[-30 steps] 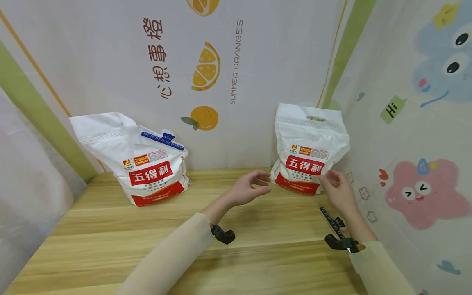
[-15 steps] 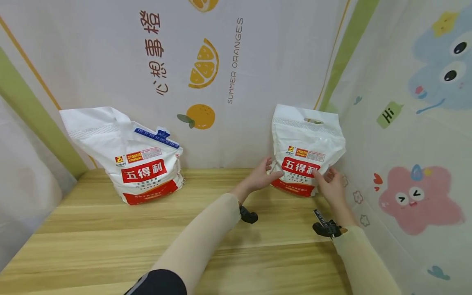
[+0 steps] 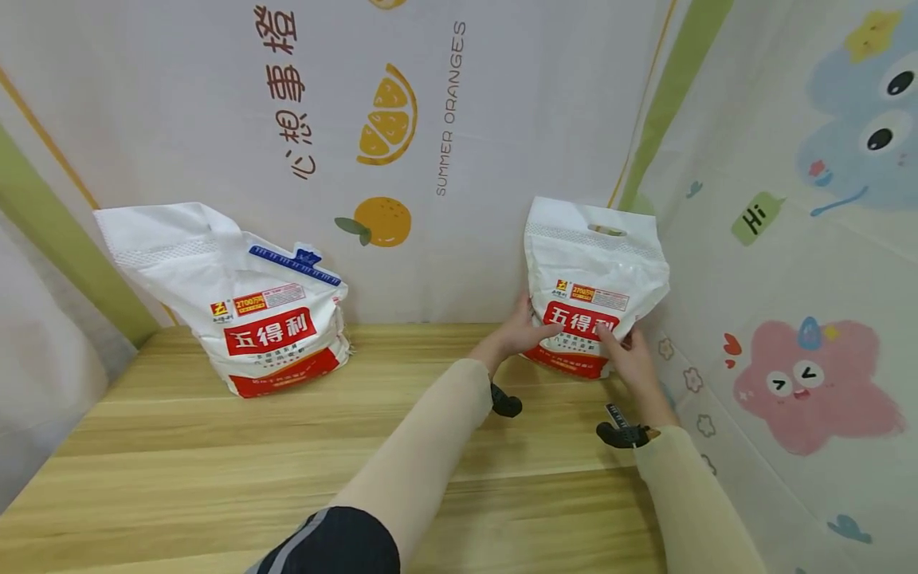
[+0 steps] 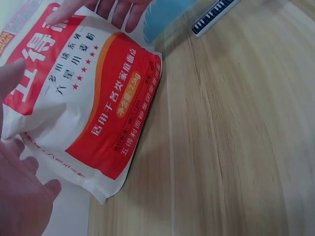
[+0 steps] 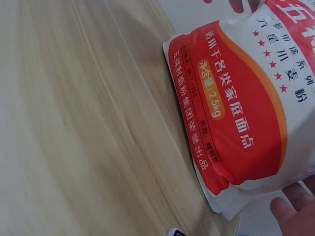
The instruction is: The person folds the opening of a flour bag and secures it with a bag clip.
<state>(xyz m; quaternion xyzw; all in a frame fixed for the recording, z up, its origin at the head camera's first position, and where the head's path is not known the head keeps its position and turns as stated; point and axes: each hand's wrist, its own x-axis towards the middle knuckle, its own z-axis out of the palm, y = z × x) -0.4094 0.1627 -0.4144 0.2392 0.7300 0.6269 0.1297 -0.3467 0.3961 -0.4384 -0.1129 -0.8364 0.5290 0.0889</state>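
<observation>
A white and red bag of flour (image 3: 601, 263) with a handle hole stands upright at the back right of the table. My left hand (image 3: 511, 333) holds its left side, thumb on the front and fingers round the side. On the opposite side my right hand (image 3: 633, 357) holds the bag the same way, thumb near the red label. In the left wrist view the left fingers (image 4: 24, 184) lie against the bag's side. The right wrist view shows the right fingers (image 5: 295, 209) at its lower side. The bag's back is hidden.
A second flour bag (image 3: 276, 327), its top folded over under a blue sealing clip (image 3: 296, 263), stands at the back left. A black sealing clip (image 4: 214, 17) lies on the wooden table (image 3: 251, 470), near the right wrist. Printed curtains (image 3: 466, 263) rise behind and at the right.
My left hand has moved right and forward from beside the right-hand flour bag onto its side. My right hand has closed in on the opposite side. The bag stays in about the same place.
</observation>
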